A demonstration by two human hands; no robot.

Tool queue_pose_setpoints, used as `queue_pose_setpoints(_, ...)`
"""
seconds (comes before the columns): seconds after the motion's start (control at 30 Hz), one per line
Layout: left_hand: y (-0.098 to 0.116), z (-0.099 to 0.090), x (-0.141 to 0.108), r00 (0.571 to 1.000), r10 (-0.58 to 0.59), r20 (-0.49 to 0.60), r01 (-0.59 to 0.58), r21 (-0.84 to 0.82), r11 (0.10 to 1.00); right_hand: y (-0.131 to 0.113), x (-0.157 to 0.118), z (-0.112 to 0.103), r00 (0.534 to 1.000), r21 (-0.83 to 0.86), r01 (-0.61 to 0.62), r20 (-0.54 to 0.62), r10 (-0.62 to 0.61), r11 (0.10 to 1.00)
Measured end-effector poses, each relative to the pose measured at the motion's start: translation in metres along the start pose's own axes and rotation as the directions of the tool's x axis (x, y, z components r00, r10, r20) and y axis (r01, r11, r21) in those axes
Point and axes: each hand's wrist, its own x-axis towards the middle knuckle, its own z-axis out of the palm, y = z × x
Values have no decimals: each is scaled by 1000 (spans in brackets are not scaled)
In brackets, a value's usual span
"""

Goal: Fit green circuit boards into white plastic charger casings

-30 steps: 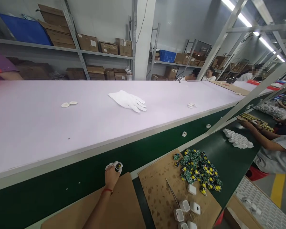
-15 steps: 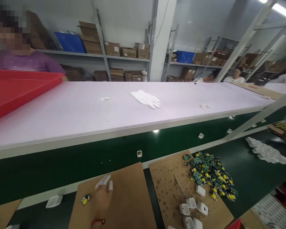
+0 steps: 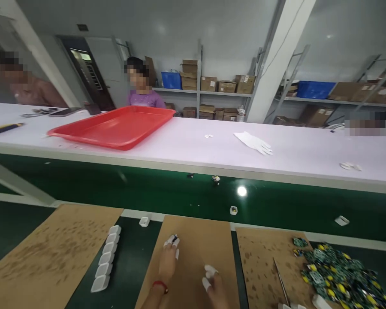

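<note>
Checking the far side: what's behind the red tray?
A person in a purple top is behind the red tray, with shelved cardboard boxes beyond; the white bench hides the person's lower body.

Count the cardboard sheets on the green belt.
3. The left sheet lies leftmost; the middle sheet lies beneath the left hand and right hand; the right sheet lies beside tweezers. More may lie out of view.
</note>
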Motion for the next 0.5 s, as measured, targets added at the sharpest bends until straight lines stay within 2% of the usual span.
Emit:
queue_pose_setpoints(0.13, 11, 1, -7, 1000, 16, -23, -19, -150, 988, -42, 40, 47, 984, -240, 164, 105, -143, 957)
queue_pose_setpoints(0.23, 6, -10, -5, 997, -27, -79, 7, -247, 969, -62, 58, 70, 969, -376, 236, 160, -188, 896)
queue_pose_setpoints(0.3, -4, -24, 0, 982, -115, -151, 72, -261, 963, -69, 66, 79, 951, -444, 297, 215, -222, 845)
queue_pose_setpoints(0.4, -28, -52, 19, 929, -268, -255, 214, -220, 952, -69, 72, 83, 914, -509, 390, 318, -254, 767)
queue_pose_setpoints(0.5, -58, -80, 48, 879, -397, -265, 363, -170, 916, -57, 69, 79, 903, -520, 409, 352, -249, 750)
